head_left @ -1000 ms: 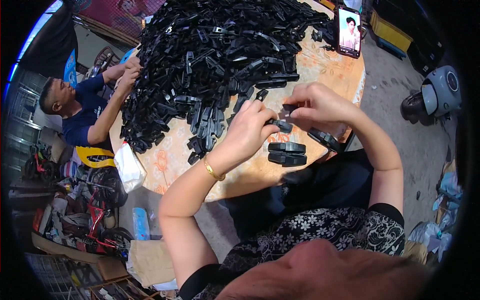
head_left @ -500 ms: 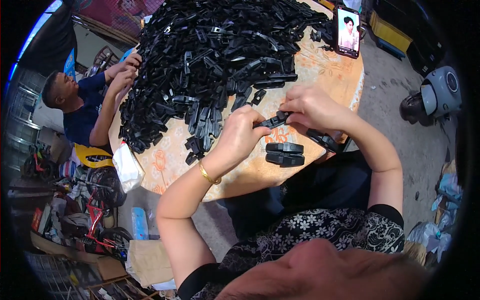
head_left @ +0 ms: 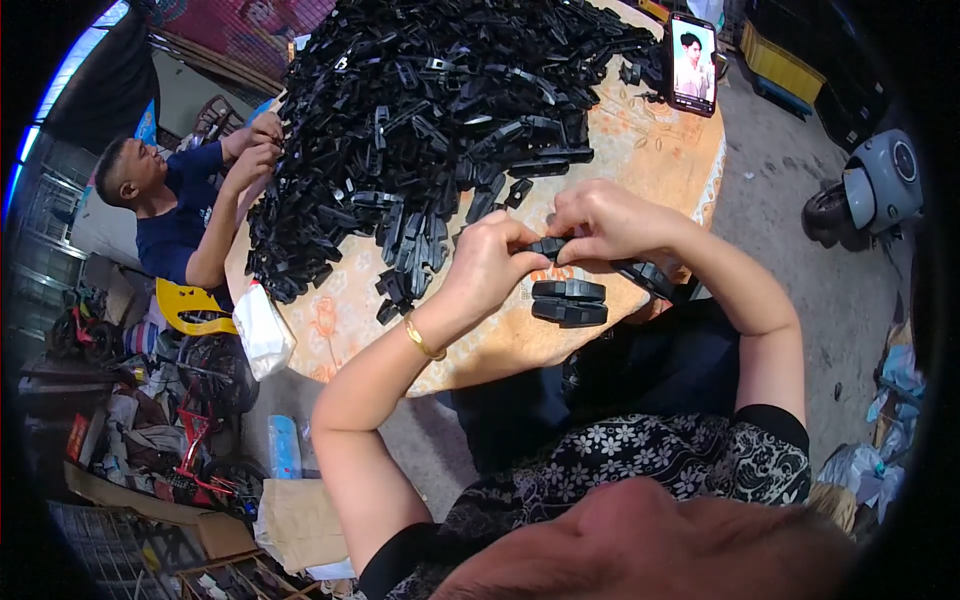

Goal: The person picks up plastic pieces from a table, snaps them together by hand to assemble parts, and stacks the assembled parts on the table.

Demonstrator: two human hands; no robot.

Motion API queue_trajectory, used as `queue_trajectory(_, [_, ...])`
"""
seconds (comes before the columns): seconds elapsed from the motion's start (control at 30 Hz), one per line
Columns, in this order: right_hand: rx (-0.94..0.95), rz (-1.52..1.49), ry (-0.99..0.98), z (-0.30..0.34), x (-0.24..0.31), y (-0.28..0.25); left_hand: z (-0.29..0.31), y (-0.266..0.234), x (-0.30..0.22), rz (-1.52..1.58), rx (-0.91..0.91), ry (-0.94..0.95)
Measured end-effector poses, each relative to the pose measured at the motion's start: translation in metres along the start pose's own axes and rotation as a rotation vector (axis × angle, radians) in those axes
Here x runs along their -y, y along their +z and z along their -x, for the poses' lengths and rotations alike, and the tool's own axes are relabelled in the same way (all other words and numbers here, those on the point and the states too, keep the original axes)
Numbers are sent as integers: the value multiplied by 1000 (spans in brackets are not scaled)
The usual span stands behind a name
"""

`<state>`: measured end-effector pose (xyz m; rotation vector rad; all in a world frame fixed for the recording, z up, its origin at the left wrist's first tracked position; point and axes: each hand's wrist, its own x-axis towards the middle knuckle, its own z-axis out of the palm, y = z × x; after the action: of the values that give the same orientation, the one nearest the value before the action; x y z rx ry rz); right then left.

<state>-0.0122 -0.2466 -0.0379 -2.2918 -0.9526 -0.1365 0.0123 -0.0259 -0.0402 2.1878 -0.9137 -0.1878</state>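
My left hand [head_left: 495,262] and my right hand [head_left: 600,220] meet over the near edge of a round table [head_left: 340,320] with a floral cloth. Both pinch one small black plastic clip [head_left: 548,246] between the fingertips. Just below it, two finished black clips [head_left: 568,301] lie side by side on the cloth, and another dark clip [head_left: 645,275] lies under my right wrist. A gold bangle [head_left: 424,340] circles my left wrist. A big heap of black plastic parts [head_left: 430,110] covers most of the table behind my hands.
Another person [head_left: 175,215] in a dark blue shirt sits at the table's left, hands in the heap. A phone [head_left: 692,62] stands lit at the far right of the table. A white bag [head_left: 262,330] hangs off the edge. A scooter [head_left: 870,190] is parked on the right; clutter fills the lower left floor.
My hands have drawn closer together around the clip and shifted slightly left. The two finished clips have stayed in place. The other person keeps picking at the heap.
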Motion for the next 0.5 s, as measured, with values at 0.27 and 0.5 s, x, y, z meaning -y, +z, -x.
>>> queue_trajectory(0.27, [-244, 186, -55, -24, -12, 16, -15, -28, 21, -574, -374, 173])
queue_trajectory(0.5, [-98, 304, 48, -29, -13, 18, -22, -24, 24, -602, -354, 99])
